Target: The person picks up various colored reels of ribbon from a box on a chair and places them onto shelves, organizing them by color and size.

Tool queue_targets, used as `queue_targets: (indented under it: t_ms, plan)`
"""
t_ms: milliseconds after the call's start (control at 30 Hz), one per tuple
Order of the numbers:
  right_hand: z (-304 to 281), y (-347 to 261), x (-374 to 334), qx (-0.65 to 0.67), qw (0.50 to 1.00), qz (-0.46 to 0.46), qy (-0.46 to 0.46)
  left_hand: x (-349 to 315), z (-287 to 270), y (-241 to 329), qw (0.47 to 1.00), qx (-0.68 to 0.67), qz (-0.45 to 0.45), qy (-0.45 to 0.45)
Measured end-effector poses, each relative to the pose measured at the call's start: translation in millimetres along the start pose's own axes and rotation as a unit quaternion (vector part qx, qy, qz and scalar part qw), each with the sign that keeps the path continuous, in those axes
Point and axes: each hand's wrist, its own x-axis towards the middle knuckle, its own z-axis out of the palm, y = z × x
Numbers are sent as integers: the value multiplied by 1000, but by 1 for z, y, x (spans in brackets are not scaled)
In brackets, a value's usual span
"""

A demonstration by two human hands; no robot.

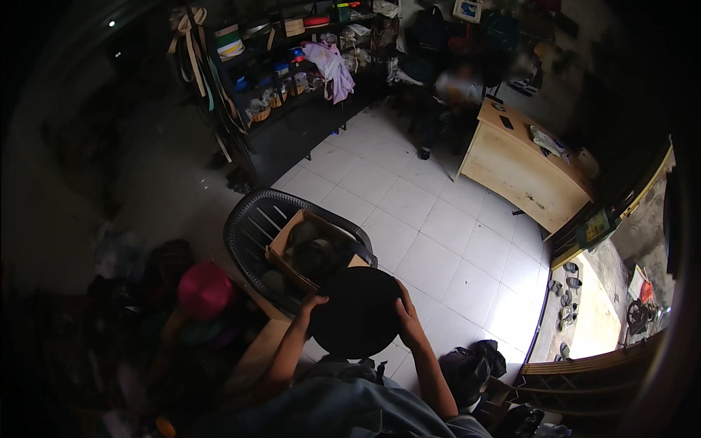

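Note:
A round, flat-looking black disc [355,312] is held level in front of me; it is too dark to tell its kind. My left hand [312,308] grips its left edge, the thumb on top and the other fingers mostly hidden. On the opposite edge, my right hand [406,312] holds it the same way. Just beyond stands a black plastic armchair [248,208], with an open cardboard box [277,247] on its seat. Dark rounded things [315,252] lie in the box, partly covered by the disc.
Left of me is a dark heap with a round pink thing [205,290] on it. Shelves [292,40] with strap rolls stand at the back. A person [456,87] sits behind a wooden desk [518,171]. A black bag [471,365] lies to my right, near the doorway.

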Motion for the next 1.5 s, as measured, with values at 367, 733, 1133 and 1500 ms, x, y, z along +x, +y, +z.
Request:
queue_targets:
  t_ms: [367,733,1133,1500]
  plan:
    - [-98,-19,65,143,980,30,136,133,90,4,989,68,-61,-114]
    - [-157,-57,247,79,986,17,147,287,168,88,988,35,-54,-141]
    - [-201,-52,448,102,992,69,28,419,176,130,953,215,193,-87]
    - [-259,-97,644,196,969,132,-66,546,260,185,983,-22,174,47]
